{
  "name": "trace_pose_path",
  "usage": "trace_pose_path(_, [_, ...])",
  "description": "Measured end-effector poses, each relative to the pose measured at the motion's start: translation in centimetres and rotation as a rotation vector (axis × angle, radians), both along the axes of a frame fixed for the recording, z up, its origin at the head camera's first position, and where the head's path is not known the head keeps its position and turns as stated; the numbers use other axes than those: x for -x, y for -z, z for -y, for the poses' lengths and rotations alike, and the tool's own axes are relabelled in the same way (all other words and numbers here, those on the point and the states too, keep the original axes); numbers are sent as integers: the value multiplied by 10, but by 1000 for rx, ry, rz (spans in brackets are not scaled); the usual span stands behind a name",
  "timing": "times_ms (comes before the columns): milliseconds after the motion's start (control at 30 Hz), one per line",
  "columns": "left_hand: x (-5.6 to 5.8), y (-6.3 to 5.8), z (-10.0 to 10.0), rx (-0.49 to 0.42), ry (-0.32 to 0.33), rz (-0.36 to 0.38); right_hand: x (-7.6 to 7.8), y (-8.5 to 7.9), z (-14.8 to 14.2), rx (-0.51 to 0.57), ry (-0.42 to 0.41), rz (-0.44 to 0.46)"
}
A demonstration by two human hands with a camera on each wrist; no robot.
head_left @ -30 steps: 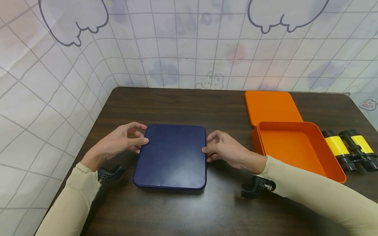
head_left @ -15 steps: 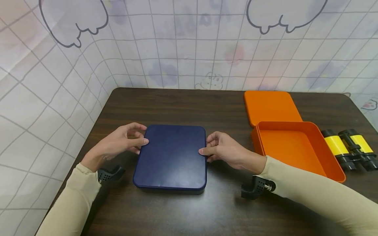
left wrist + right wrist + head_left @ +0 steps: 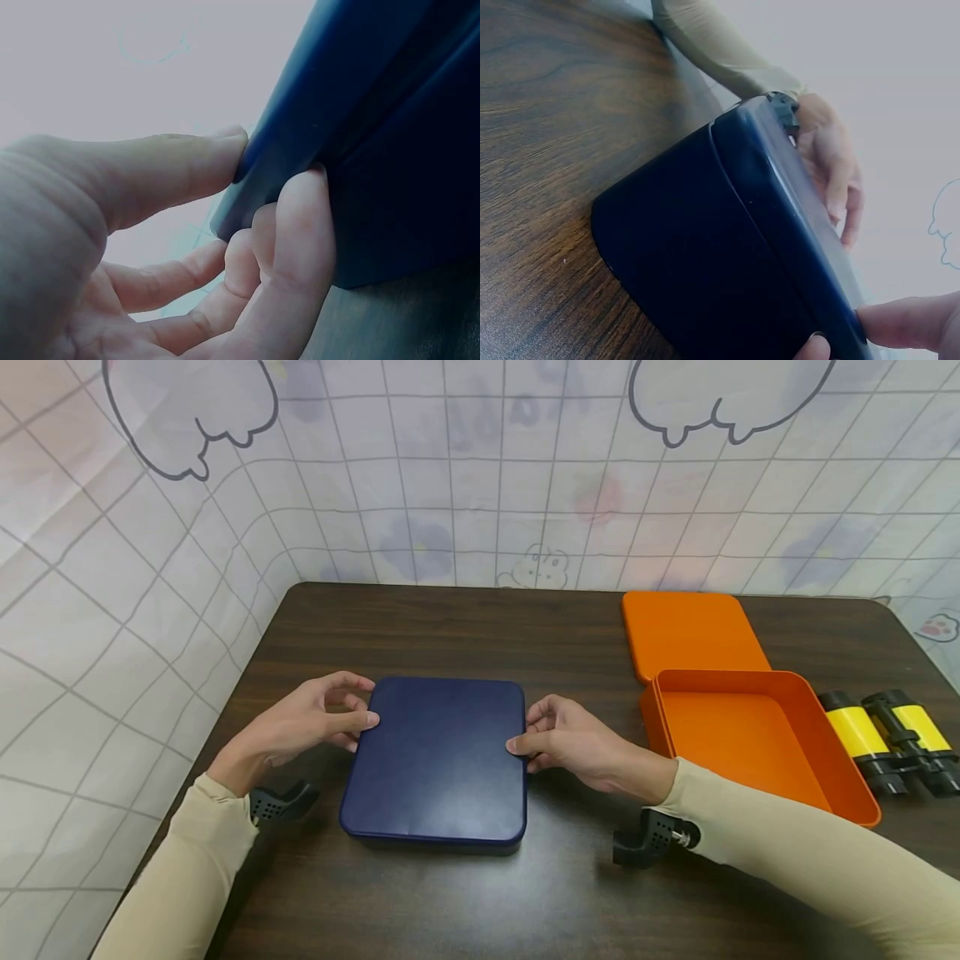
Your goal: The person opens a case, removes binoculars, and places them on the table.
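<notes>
A dark blue rectangular box (image 3: 675,232) stands on the table with its matching lid (image 3: 438,768) on top. At the lid's left edge my left hand (image 3: 303,718) pinches it, thumb on the top face and fingertips (image 3: 304,199) under the rim. My right hand (image 3: 577,745) pinches the opposite edge, its thumb lying on the lid's top. A thin seam runs between lid and box in the right wrist view, where only the tips of the right thumb and a finger show. The box's inside is hidden by the lid.
To the right stands an open orange box (image 3: 735,735), behind it a flat orange lid (image 3: 693,631). Yellow and black binoculars (image 3: 892,739) lie at the far right of the dark wooden table (image 3: 450,902). A patterned white cloth (image 3: 465,485) hangs behind and at the left.
My right thumb has slid slightly inward onto the lid's top. The left hand and the blue box look unchanged.
</notes>
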State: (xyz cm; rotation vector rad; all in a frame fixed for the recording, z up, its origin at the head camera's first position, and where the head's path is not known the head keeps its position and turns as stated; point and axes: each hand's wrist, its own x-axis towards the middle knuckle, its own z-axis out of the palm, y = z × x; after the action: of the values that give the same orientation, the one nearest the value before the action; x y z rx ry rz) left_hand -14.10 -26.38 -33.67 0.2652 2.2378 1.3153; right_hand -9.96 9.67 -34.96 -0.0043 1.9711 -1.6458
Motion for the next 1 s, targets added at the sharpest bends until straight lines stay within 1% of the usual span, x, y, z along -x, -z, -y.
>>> trace_pose_path(233, [0, 1, -1, 1, -1, 3, -1, -1, 0, -8, 3, 3])
trace_pose_path(533, [-1, -1, -2, 13, 3, 0, 1, 0, 0, -16, -2, 5])
trace_pose_path(800, [-1, -4, -2, 19, -4, -10, 1, -3, 0, -4, -3, 2])
trace_pose_path(1000, [-1, -4, -2, 25, -1, -10, 1, -2, -1, 8, -3, 0])
